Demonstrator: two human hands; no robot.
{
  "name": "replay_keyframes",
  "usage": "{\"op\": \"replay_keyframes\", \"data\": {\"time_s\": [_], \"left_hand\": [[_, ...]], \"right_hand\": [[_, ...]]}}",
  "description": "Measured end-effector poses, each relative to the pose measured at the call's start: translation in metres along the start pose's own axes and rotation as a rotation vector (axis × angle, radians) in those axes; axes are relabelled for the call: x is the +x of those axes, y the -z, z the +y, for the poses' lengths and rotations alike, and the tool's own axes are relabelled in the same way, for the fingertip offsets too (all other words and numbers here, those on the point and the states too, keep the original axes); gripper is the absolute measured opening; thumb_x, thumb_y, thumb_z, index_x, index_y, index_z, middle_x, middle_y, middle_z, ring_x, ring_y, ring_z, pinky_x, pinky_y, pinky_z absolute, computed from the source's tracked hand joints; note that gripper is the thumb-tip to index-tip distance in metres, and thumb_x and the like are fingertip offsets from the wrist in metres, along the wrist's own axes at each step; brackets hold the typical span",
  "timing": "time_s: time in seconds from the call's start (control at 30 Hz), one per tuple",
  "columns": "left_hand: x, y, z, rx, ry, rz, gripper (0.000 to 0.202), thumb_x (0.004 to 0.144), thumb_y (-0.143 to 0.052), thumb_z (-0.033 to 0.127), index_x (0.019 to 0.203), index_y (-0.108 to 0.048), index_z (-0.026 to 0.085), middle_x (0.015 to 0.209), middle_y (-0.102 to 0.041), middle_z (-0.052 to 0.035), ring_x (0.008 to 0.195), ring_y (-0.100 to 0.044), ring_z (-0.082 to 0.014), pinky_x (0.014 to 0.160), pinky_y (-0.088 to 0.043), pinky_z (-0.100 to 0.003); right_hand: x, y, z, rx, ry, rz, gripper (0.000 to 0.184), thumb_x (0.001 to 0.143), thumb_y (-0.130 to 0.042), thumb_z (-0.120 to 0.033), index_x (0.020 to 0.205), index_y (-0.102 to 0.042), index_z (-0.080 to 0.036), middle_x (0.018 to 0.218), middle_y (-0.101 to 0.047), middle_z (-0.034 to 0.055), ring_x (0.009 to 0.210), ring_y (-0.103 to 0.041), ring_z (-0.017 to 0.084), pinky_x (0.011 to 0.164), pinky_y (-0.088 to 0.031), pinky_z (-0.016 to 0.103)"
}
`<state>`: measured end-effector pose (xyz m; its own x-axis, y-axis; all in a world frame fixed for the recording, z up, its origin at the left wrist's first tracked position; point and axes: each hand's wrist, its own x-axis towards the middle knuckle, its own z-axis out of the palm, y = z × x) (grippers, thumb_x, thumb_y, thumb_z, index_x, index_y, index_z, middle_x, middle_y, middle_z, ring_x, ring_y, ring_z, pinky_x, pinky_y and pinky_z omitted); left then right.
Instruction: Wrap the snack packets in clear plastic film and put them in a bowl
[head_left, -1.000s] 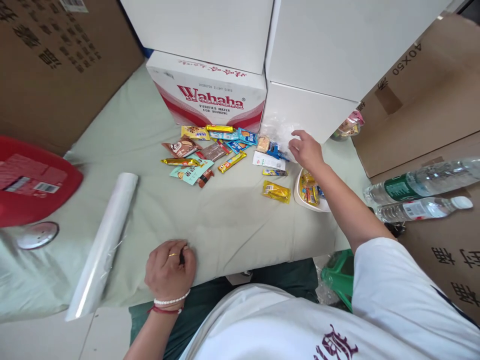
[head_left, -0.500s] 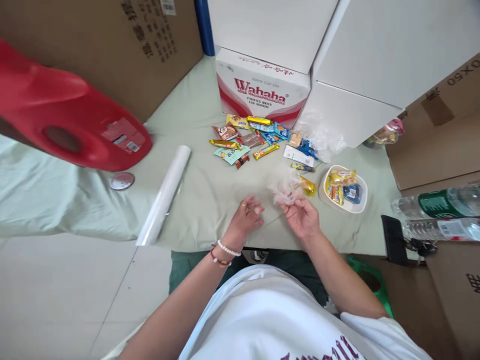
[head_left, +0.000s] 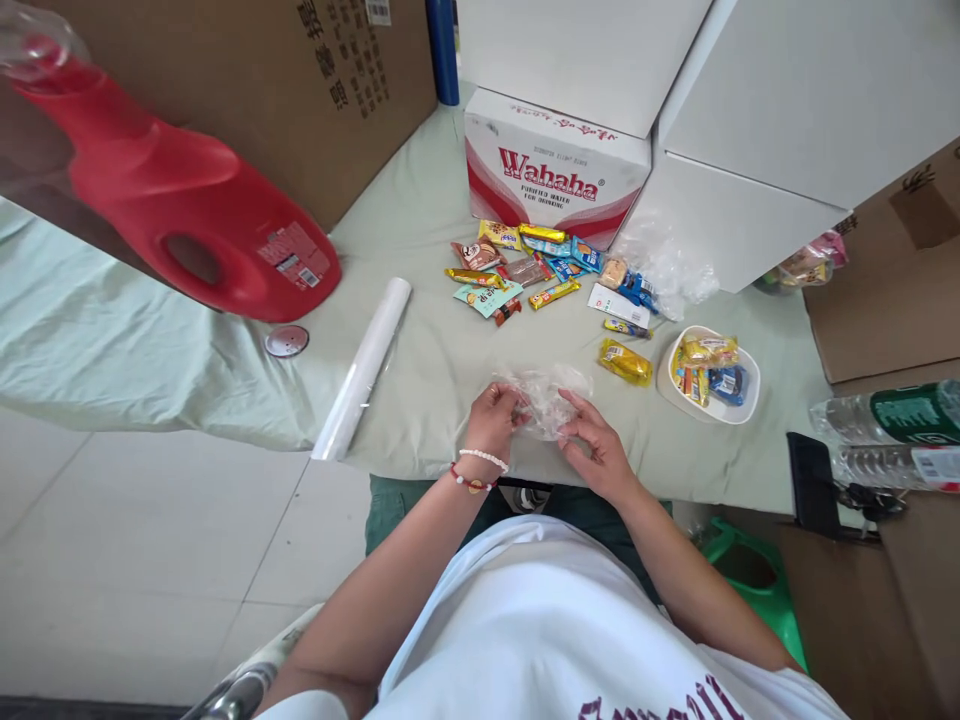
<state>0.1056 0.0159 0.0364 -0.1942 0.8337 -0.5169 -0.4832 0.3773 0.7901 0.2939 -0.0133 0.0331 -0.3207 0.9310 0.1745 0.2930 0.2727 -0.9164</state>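
Both my hands hold a crumpled clear plastic bag (head_left: 547, 395) just above the pale green cloth (head_left: 420, 350). My left hand (head_left: 496, 420), with a pearl bracelet on the wrist, pinches the bag's left side. My right hand (head_left: 592, 445) grips its right side with curled fingers. Beyond the bag lie several snack packets (head_left: 525, 270) in a loose heap. A yellow packet (head_left: 625, 362) lies apart, next to a white bowl (head_left: 671, 385) with more snacks in it.
A roll of clear film (head_left: 364, 367) lies to the left, near a red jug (head_left: 195, 225) on its side and a round metal lid (head_left: 286, 341). A Wahaha carton (head_left: 555, 165), white boxes and cardboard boxes stand behind. Water bottles (head_left: 892, 420) lie at right. More clear plastic (head_left: 667, 265) sits by the white box.
My right hand came back from the far plastic with a clear bag. My left hand left the cloth edge and took hold of the bag too. The view swung left.
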Motion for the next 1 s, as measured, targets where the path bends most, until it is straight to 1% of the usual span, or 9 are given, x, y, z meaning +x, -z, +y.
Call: {"op": "replay_keyframes", "data": {"time_s": [0.17, 0.27, 0.37, 0.43, 0.53, 0.63, 0.77, 0.9, 1.0], "left_hand": [[0.003, 0.003, 0.006, -0.130, 0.033, 0.035, 0.025, 0.071, -0.073, 0.035, 0.076, -0.052, 0.022, 0.071, -0.065, 0.0010, 0.072, -0.068, -0.0133, 0.060, -0.047, -0.021], [0.002, 0.006, 0.006, -0.195, 0.026, -0.023, 0.033, 0.068, -0.078, 0.037, 0.077, -0.050, 0.022, 0.074, -0.065, 0.0018, 0.077, -0.073, -0.0156, 0.066, -0.052, -0.023], [-0.003, 0.005, 0.006, -0.212, 0.034, -0.096, 0.044, 0.067, -0.083, 0.043, 0.082, -0.046, 0.023, 0.083, -0.066, 0.0028, 0.083, -0.077, -0.0202, 0.070, -0.056, -0.027], [-0.007, 0.004, 0.005, -0.186, 0.025, -0.132, 0.049, 0.069, -0.084, 0.048, 0.087, -0.045, 0.024, 0.093, -0.068, 0.0029, 0.082, -0.078, -0.0201, 0.066, -0.056, -0.026], [-0.013, 0.002, 0.004, -0.122, -0.001, -0.165, 0.048, 0.075, -0.081, 0.053, 0.092, -0.045, 0.026, 0.106, -0.069, 0.0011, 0.084, -0.077, -0.0186, 0.063, -0.055, -0.025], [-0.013, 0.006, 0.002, -0.112, -0.016, -0.146, 0.044, 0.080, -0.077, 0.053, 0.093, -0.044, 0.026, 0.110, -0.070, 0.0002, 0.090, -0.076, -0.0194, 0.069, -0.059, -0.029], [-0.005, 0.019, 0.004, -0.167, -0.015, -0.083, 0.044, 0.079, -0.077, 0.049, 0.091, -0.041, 0.026, 0.095, -0.069, 0.0032, 0.090, -0.077, -0.0197, 0.080, -0.061, -0.035], [0.001, 0.026, 0.007, -0.234, -0.023, -0.036, 0.044, 0.077, -0.077, 0.042, 0.089, -0.037, 0.026, 0.090, -0.070, 0.0039, 0.094, -0.078, -0.0214, 0.089, -0.060, -0.039], [-0.005, 0.017, 0.007, -0.246, -0.009, -0.068, 0.044, 0.079, -0.076, 0.043, 0.090, -0.037, 0.026, 0.096, -0.071, 0.0025, 0.095, -0.078, -0.0221, 0.086, -0.060, -0.038]], "right_hand": [[-0.014, 0.013, -0.005, -0.010, -0.010, -0.155, 0.026, 0.099, -0.065, -0.043, 0.115, -0.080, -0.028, 0.162, -0.050, 0.0103, 0.137, -0.060, 0.026, 0.112, -0.049, 0.043], [-0.013, 0.036, -0.010, 0.032, -0.184, -0.213, 0.043, 0.104, -0.054, -0.055, 0.101, -0.083, -0.024, 0.121, -0.075, 0.0122, 0.093, -0.073, 0.021, 0.082, -0.059, 0.035], [-0.003, 0.051, -0.018, -0.009, -0.286, -0.090, 0.052, 0.105, -0.049, -0.061, 0.098, -0.081, -0.021, 0.087, -0.074, 0.0064, 0.066, -0.061, 0.016, 0.064, -0.052, 0.030], [0.006, 0.046, -0.022, -0.098, -0.218, -0.012, 0.043, 0.099, -0.060, -0.059, 0.113, -0.078, -0.022, 0.099, -0.074, 0.0068, 0.073, -0.060, 0.017, 0.068, -0.052, 0.031], [0.014, 0.022, -0.026, -0.185, -0.098, -0.009, 0.050, 0.092, -0.074, -0.050, 0.136, -0.068, -0.027, 0.118, -0.070, 0.0082, 0.082, -0.061, 0.018, 0.073, -0.053, 0.032], [0.013, 0.000, -0.028, -0.235, 0.057, -0.046, 0.025, 0.100, -0.062, -0.034, 0.122, -0.075, -0.032, 0.118, -0.068, 0.0081, 0.087, -0.062, 0.019, 0.076, -0.053, 0.034], [0.000, -0.001, -0.031, -0.288, 0.265, -0.077, 0.024, 0.100, -0.057, -0.021, 0.105, -0.078, -0.032, 0.119, -0.070, 0.0078, 0.086, -0.059, 0.020, 0.075, -0.052, 0.037], [-0.021, 0.012, -0.032, -0.277, 0.255, -0.120, 0.023, 0.101, -0.056, -0.020, 0.107, -0.074, -0.031, 0.125, -0.068, 0.0085, 0.084, -0.061, 0.019, 0.075, -0.056, 0.037], [-0.031, 0.008, -0.033, -0.308, 0.166, 0.016, 0.025, 0.100, -0.063, -0.028, 0.123, -0.070, -0.032, 0.121, -0.066, 0.0105, 0.089, -0.065, 0.021, 0.077, -0.059, 0.037]]}}
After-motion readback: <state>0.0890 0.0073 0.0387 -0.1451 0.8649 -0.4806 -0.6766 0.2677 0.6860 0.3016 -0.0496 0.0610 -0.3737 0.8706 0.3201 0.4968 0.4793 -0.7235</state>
